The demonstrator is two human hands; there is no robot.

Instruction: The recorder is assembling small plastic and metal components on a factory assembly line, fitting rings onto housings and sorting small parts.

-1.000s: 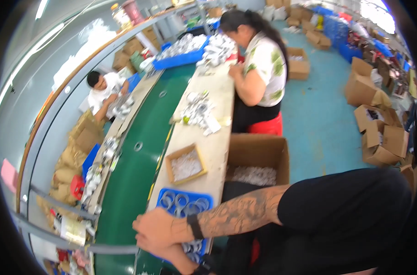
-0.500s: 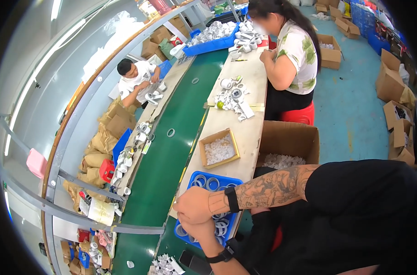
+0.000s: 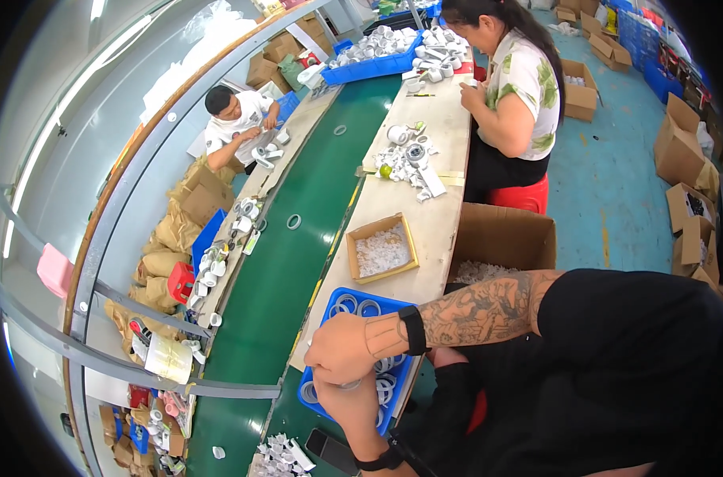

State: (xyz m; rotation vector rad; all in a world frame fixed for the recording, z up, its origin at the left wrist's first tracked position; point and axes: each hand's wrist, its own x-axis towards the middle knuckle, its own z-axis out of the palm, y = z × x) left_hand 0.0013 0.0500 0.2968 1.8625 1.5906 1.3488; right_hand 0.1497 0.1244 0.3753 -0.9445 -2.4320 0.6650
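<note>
My right hand, on the tattooed forearm with a black wristband, is closed with its fingers curled over the near tray. Pressed up just below it is my left hand, also closed, with a dark band at the wrist. Between the two hands shows the curved edge of a pale ring, apparently in the left hand's grip. My fingertips are largely hidden, and what the right hand pinches cannot be made out. Under both hands lies a blue tray with several grey-white rings in it.
Beyond the tray sits a small carton of white bits. A green conveyor runs alongside, carrying a loose ring. White parts are heaped farther up. A phone-like dark object lies near scraps. Two co-workers sit at the benches.
My hands have shifted slightly, the left one lower, and a pale ring edge now shows between them. The whole view has tilted a little. The co-worker at right has moved their hands.
</note>
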